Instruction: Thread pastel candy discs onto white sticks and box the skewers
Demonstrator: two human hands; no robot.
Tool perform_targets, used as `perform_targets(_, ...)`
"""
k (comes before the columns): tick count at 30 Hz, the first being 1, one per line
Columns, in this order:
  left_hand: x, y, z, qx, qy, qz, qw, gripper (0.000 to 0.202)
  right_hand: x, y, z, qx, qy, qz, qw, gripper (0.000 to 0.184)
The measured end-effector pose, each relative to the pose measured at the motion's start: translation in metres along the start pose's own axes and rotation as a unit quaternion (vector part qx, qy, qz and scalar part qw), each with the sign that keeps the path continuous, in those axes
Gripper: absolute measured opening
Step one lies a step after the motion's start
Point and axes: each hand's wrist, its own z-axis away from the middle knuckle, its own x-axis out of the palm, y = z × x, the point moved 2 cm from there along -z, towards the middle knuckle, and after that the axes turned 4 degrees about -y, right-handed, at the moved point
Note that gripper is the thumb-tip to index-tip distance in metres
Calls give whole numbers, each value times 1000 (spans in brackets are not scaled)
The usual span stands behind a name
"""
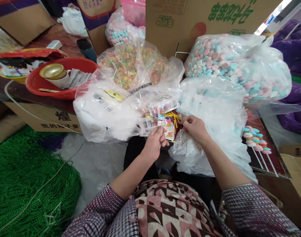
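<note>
My left hand (155,141) is closed, pinching a small clear wrapper or stick that I cannot name. My right hand (194,127) is closed too, its fingertips pinched at the top of a clear plastic bag (187,154) that holds thin sticks. Between and just beyond the hands lie small printed packets (157,122) and yellow twist ties (173,116). To the right, finished candy skewers (254,142) with pink, white and blue sweets lie on a dark tray.
Big clear bags of pastel sweets (229,62) and coloured sweets (130,67) stand behind. A red basin (39,86) with a gold cup is at left. Green netting (29,177) covers the floor at lower left. Cardboard boxes (200,16) line the back.
</note>
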Motion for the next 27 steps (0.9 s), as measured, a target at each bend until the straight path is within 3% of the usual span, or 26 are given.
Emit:
perform_targets(10,4,-6,0,-2,-21,-21,1000,39,5,10,13,10,-24,-244,970,25)
perform_targets(20,6,-8,1,0,-32,-36,999,41,5,9,22,3,-13,-352,936,35)
perform_targets(27,4,-9,3,3,-29,-39,999,39,9,13,21,10,8,-362,932,37)
